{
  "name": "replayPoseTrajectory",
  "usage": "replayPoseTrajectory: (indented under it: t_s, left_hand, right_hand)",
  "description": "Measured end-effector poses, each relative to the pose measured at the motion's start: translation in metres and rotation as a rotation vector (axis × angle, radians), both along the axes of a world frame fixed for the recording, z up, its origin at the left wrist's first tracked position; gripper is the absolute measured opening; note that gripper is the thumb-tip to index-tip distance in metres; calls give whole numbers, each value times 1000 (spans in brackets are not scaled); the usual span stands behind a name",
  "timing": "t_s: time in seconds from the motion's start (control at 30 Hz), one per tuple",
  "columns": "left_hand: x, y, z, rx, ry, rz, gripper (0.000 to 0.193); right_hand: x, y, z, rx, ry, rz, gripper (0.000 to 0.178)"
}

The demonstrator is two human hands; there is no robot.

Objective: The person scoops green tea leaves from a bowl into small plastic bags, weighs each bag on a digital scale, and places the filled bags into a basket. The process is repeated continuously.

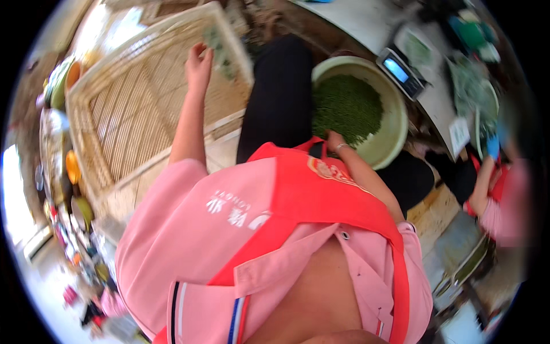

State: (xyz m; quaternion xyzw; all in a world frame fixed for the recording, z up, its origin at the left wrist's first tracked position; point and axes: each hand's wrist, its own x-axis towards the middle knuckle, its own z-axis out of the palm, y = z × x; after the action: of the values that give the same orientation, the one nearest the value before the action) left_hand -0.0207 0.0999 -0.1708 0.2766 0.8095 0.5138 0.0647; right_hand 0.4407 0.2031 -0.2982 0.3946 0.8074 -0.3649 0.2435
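Observation:
My left hand (199, 64) is raised over a large rectangular slatted tray (123, 137) with a pale frame. Its fingers are loosely bent, with a gap at the thumb and nothing visible between them. A patch of green bits (220, 54) lies in the tray just beyond it. On my right is a wide pale basin (395, 123), part filled with small green pieces (346, 103). My right hand (335, 139) reaches to the near edge of that green heap, a bracelet on its wrist. Its fingers are mostly hidden.
A scale (399, 74) with a lit screen stands on the white table (366, 20) beyond the basin. Green-filled plastic bags (470, 86) lie farther right. Another person's blue-gloved hand (492, 146) is at the right. Bowls (71, 77) line the far left.

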Motion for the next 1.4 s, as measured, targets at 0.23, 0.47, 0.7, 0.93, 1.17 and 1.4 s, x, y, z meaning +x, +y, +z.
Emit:
replayPoseTrajectory:
  t_s: [0.23,0.47,0.7,0.93,1.17,1.4]
  left_hand:
    - [150,97,92,239,683,-631,21]
    - [238,137,80,-54,746,-1278,14]
    - [239,137,69,-140,773,-1296,11]
    - [239,134,77,-156,773,-1287,12]
    - [268,130,79,-112,-105,-1093,33]
    - [274,139,58,-188,-71,-1153,35]
  right_hand:
    - [9,45,100,-277,247,-630,23]
    - [47,64,170,-301,537,-737,27]
    - [7,131,249,916,771,-514,35]
    - [-17,163,234,1062,668,-538,26]
    - [1,104,229,630,900,-778,19]
    - [-7,150,243,942,596,-615,26]
